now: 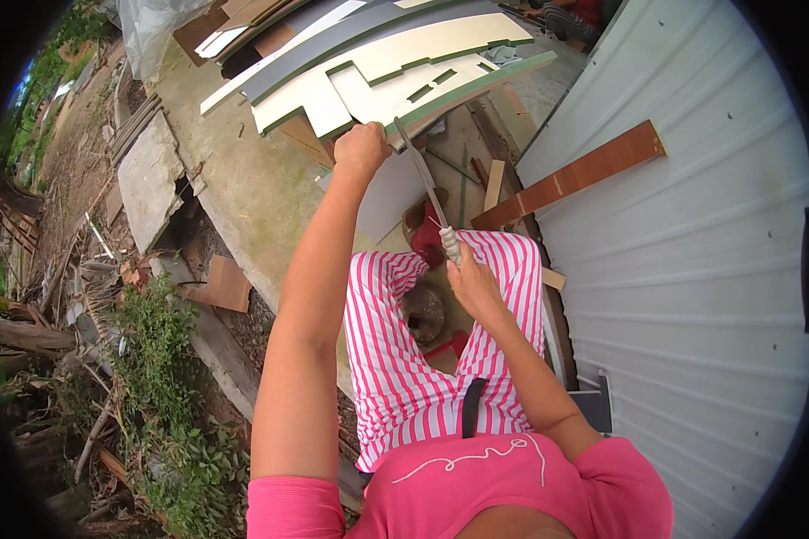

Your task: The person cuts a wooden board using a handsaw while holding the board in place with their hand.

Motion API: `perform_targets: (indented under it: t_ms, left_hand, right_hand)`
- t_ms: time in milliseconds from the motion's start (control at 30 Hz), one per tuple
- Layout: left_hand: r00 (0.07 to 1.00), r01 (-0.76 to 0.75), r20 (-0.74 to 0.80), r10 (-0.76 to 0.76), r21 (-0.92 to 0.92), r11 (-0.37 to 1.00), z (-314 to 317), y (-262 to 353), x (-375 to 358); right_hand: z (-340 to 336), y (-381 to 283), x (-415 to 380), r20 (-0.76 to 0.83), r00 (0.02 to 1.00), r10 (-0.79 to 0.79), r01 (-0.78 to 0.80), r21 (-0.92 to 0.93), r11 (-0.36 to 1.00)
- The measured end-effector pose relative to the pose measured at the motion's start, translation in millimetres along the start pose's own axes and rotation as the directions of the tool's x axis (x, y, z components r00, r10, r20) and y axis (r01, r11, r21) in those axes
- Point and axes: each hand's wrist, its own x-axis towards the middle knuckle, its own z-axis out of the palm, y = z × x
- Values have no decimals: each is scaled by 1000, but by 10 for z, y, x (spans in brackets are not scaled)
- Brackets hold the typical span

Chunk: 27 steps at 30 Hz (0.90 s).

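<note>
My left hand (361, 149) is closed at the near edge of a white, green-edged board (394, 87) with notches and slots cut in it. The hand itself hides what lies inside its fingers. Lower and to the right, my right hand (475, 286) grips the pale, ribbed handle of a long narrow-bladed tool (424, 176). Its blade slants up and left, and the tip meets the board's edge just right of my left hand. More white and grey panels (333, 49) lie behind this board.
A corrugated metal wall (674, 216) rises on the right, with a brown plank (575, 175) leaning against it. Below the boards stands a grey panel (391, 193). Plants (166, 368) and a broken slab (150, 175) lie left. Part of another person (571, 22) shows top right.
</note>
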Motion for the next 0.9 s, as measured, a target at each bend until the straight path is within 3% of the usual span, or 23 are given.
perform_targets:
  t_ms: [100, 333, 433, 500, 533, 600, 800, 900]
  left_hand:
    - [1000, -10, -26, 11, 23, 1000, 19, -6, -8]
    - [1000, -1, -12, 1, 9, 1000, -16, 13, -31]
    - [1000, 4, -7, -4, 20, 1000, 1, 5, -8]
    - [1000, -20, -14, 20, 13, 1000, 15, -9, -5]
    - [1000, -25, -13, 25, 13, 1000, 18, -2, 0]
    - [1000, 16, 3, -16, -3, 1000, 8, 7, 5]
    - [999, 32, 5, -33, 13, 999, -1, 24, -14]
    - [1000, 21, -8, -21, 25, 999, 18, 19, -9]
  right_hand:
    - [-72, -52, 168, -26, 996, -91, 92, 48, 995]
    - [-43, -75, 73, -27, 995, -95, 96, 26, 995]
    - [-28, 2, -63, 28, 999, 30, -28, -48, 998]
    - [-34, 40, -98, 94, 989, 111, -123, 136, 983]
    - [-21, 63, -84, 91, 989, 114, -126, 137, 983]
    - [-13, 56, 13, 22, 999, 34, -37, 151, 988]
    - [-200, -215, 238, 6, 999, -46, 46, 62, 997]
    - [-131, -142, 152, -57, 994, -91, 97, 117, 988]
